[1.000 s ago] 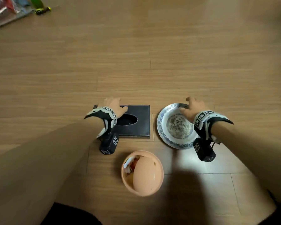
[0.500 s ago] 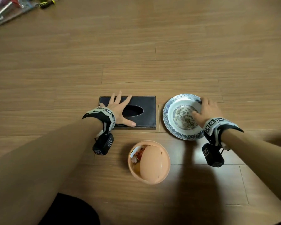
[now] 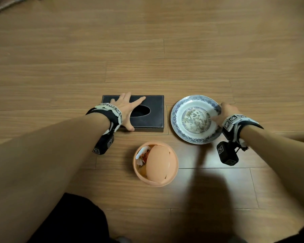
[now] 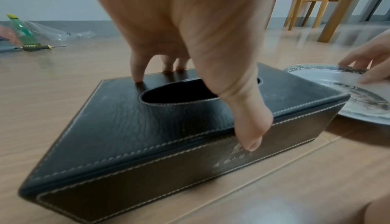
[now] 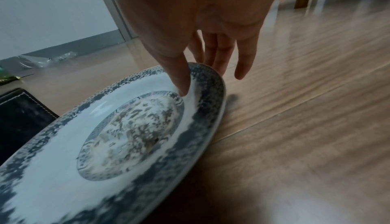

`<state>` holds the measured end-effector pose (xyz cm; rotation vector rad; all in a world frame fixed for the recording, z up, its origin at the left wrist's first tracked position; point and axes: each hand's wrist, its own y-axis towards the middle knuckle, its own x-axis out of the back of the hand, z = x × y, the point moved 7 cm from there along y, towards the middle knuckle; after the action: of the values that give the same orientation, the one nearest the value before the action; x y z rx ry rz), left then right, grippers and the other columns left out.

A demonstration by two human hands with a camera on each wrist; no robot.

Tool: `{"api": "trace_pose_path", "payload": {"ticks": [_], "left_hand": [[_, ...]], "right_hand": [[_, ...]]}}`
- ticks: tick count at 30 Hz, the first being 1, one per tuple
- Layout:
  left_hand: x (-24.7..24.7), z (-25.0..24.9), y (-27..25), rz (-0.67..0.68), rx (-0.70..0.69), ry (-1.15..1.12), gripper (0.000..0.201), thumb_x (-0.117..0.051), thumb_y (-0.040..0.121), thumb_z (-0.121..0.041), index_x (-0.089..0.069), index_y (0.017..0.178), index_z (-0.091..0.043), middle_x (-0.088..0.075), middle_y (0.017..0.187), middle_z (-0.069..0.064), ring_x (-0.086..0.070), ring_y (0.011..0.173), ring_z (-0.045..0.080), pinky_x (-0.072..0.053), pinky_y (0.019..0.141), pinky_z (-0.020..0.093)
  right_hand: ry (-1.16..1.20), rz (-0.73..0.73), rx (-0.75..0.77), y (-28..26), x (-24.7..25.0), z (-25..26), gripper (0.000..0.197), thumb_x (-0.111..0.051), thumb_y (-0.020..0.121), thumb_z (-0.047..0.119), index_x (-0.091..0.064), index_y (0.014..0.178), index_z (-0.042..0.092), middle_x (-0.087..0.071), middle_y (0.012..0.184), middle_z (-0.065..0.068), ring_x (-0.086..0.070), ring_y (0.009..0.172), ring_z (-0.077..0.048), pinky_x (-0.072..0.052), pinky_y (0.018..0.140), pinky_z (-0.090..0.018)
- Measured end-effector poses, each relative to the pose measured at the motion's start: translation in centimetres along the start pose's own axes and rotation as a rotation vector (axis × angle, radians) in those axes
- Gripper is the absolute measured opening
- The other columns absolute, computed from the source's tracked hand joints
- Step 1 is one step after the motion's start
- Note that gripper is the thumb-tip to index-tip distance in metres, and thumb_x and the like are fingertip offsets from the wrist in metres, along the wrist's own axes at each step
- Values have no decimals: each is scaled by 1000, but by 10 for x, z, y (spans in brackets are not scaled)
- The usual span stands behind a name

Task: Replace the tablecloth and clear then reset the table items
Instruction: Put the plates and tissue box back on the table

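Note:
A black leather tissue box (image 3: 153,116) (image 4: 126,127) lies on the wooden floor. My left hand (image 3: 128,109) (image 4: 194,109) spans it, thumb hooked down the near side and fingertips on the far top edge. Right of it is a blue-and-white patterned plate (image 3: 175,120) (image 5: 52,169) (image 4: 358,110). My right hand (image 3: 221,113) (image 5: 200,80) pinches its right rim, with the thumb on the inner rim and the fingers behind and under the edge.
A peach bin (image 3: 155,163) with a swing lid and rubbish inside stands close in front of me, between my arms. A screwdriver (image 4: 35,47), a green bottle (image 4: 23,32) and clear plastic lie far left. Wooden chair legs (image 4: 329,10) stand at the back right.
My left hand's fingers have spread out across the box top. My right hand has slid from the plate's far rim round to its right rim. My head view has shifted back.

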<state>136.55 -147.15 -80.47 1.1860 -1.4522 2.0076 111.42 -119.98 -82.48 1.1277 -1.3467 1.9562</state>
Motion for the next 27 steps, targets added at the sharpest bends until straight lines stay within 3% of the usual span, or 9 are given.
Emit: {"api": "trace_pose_path", "payload": {"ticks": [3,5,10,15,18,22,24,27], "left_hand": [[2,-3,-1,5,-8,2,134,-85,53,-60,6,151,-43,-20,142,14,-24,134,32,-45,94,53],[5,-7,-1,5,-3,2,132,-83,54,-62,4,151,-43,-25,136,14,-30,129,32,-46,89,50],[20,-7,-5,-21,19,-25,131,-83,52,-62,1,151,-44,-30,127,14,-34,122,33,-46,87,52],[59,3,-13,-65,44,-63,129,-85,52,-60,-3,151,-44,-32,123,13,-34,119,32,-44,82,50],[116,4,-32,-93,64,-59,128,-85,52,-60,-4,150,-45,-32,123,14,-33,120,33,-43,87,52],[227,-10,-92,-97,41,-45,129,-84,51,-62,-3,149,-45,-31,125,14,-31,122,33,-42,92,53],[288,-20,-127,-94,24,-39,129,-84,51,-62,-2,149,-45,-31,127,14,-30,123,33,-42,92,53],[382,-38,-180,-94,-1,-15,129,-83,51,-63,-1,149,-46,-28,131,15,-28,126,33,-41,94,53]], "right_hand": [[41,-5,-13,-2,4,0,24,-64,87,17,-59,105,3,-62,96,-19,-57,79,-32,-47,67,-35],[88,4,-13,-5,4,2,17,-61,89,17,-56,102,6,-60,93,-16,-58,81,-32,-49,69,-36],[222,-36,0,-4,18,9,12,-59,88,18,-56,95,9,-60,90,-12,-57,80,-29,-45,66,-33],[348,-78,-35,-9,70,15,17,-59,86,13,-65,95,0,-66,93,-17,-64,82,-31,-54,69,-37],[337,-111,-57,-33,131,14,20,-57,87,15,-64,98,1,-67,92,-17,-66,84,-32,-58,73,-41],[378,-109,-83,-103,233,10,11,-53,97,18,-53,96,7,-55,75,-3,-56,64,-17,-44,50,-26],[418,-121,-94,-141,296,6,10,-52,99,19,-49,99,9,-55,79,-3,-57,70,-19,-45,54,-25],[428,-168,-112,-191,390,-5,13,-53,98,21,-46,101,10,-59,93,-8,-61,83,-26,-51,66,-32]]}}
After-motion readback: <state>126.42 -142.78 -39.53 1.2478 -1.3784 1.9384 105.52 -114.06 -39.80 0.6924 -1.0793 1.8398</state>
